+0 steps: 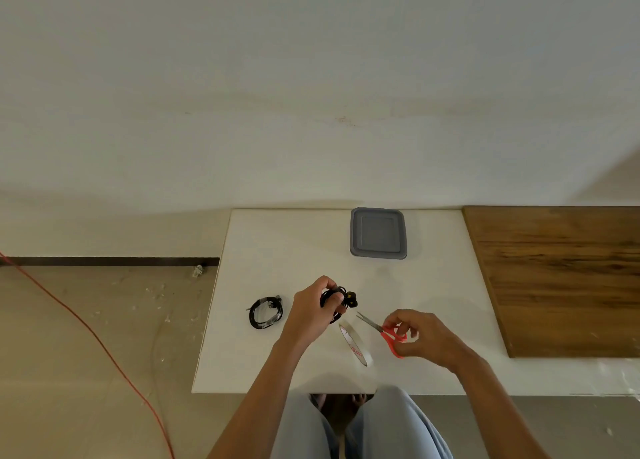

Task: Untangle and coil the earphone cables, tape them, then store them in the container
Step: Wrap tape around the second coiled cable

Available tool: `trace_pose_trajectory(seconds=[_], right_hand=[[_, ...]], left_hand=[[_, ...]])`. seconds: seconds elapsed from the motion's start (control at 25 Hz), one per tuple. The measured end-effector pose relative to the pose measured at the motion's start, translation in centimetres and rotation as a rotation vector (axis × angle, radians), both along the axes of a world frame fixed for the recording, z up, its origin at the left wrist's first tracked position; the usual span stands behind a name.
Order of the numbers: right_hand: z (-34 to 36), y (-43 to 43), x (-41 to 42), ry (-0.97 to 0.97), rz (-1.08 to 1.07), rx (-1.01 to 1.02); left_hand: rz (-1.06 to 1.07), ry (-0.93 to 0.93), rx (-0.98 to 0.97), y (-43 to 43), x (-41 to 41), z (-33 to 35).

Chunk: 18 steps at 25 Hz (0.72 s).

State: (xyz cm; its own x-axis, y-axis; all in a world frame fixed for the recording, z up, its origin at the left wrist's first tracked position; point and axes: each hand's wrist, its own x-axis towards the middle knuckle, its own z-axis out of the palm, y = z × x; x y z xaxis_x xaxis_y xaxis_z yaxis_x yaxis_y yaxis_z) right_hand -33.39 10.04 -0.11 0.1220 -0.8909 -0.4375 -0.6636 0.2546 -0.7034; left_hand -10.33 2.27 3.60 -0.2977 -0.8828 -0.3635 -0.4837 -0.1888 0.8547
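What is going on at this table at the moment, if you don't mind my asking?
A person at the white table is bundling earphones. The left hand grips a coiled black earphone cable; the right hand holds red-handled scissors beside a clear tape roll. A second black coil, apparently taped, lies to the left. The grey square container at the back has its lid on.
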Motion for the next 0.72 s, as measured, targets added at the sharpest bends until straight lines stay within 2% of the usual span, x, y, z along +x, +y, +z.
trace_pose_trajectory(seconds=[0.28,0.44,0.72], right_hand=[[1.7,-3.2,0.5,0.056,0.181,0.104],[2.4,-4.7,2.1,0.092,0.281,0.098],[3.2,-5.9,3.1,0.132,0.318,0.064]], left_hand=[[-0.087,-0.009,-0.004,-0.6,0.0,0.1],[-0.141,-0.026,-0.006,-0.8,-0.1,0.0],[-0.159,-0.026,-0.001,-1.2,0.1,0.5]])
